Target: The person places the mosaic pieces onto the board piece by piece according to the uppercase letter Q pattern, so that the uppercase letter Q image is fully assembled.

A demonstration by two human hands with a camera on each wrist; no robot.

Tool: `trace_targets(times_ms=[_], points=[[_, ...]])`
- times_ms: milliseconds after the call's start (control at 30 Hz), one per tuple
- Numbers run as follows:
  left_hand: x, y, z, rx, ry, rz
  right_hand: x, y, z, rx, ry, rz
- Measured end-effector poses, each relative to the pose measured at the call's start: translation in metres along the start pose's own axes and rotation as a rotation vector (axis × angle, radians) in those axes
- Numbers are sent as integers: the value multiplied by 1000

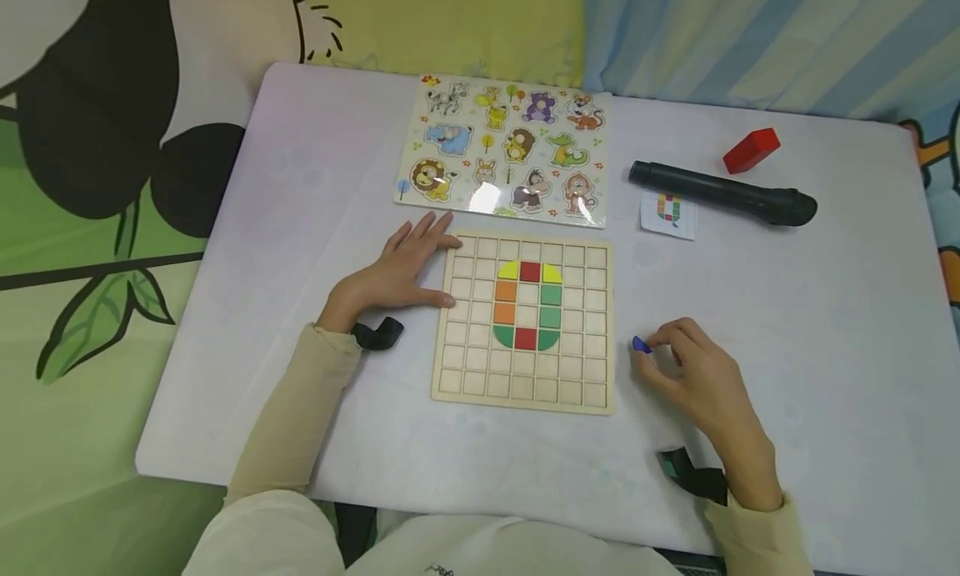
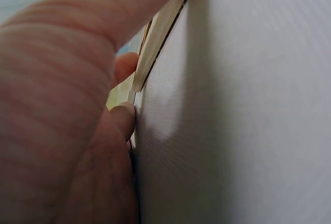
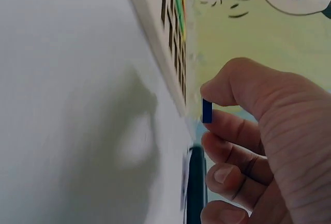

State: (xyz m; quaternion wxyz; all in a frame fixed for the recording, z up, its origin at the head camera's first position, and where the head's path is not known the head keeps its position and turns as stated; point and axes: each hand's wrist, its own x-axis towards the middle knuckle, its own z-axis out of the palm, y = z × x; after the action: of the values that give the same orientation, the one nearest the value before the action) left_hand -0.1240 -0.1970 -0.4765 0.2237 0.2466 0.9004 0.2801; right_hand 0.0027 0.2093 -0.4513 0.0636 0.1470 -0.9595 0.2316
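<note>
A square wooden grid board (image 1: 525, 393) lies on the table, with red, yellow, orange and green tiles set in it as a ring. My left hand (image 1: 401, 267) rests at the board's upper left edge, fingers spread, the thumb touching its side. In the left wrist view the thumb (image 2: 124, 6) lies against the board's edge (image 2: 160, 38). To the right of the board, my right hand (image 1: 697, 376) pinches a small blue tile (image 1: 641, 344) between thumb and index finger. The right wrist view shows this blue tile (image 3: 207, 110) edge-on, apart from the board.
An animal picture puzzle (image 1: 502, 151) lies behind the board. On the right are a black microphone-like rod (image 1: 720, 194), a red block (image 1: 752, 151) and a small card (image 1: 678, 226) printed with a coloured ring pattern, partly under the rod. A curtain hangs behind the table.
</note>
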Motion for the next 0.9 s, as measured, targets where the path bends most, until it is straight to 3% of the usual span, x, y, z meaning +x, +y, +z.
trace_targets(times_ms=[267, 667, 900], points=[[-1, -1, -2, -6, 3, -2, 16, -34, 25, 56, -46, -127], [1, 1, -1, 3, 0, -9, 14, -61, 45, 45, -116, -136], [1, -1, 1, 5, -2, -12, 12, -74, 52, 42, -106, -136]])
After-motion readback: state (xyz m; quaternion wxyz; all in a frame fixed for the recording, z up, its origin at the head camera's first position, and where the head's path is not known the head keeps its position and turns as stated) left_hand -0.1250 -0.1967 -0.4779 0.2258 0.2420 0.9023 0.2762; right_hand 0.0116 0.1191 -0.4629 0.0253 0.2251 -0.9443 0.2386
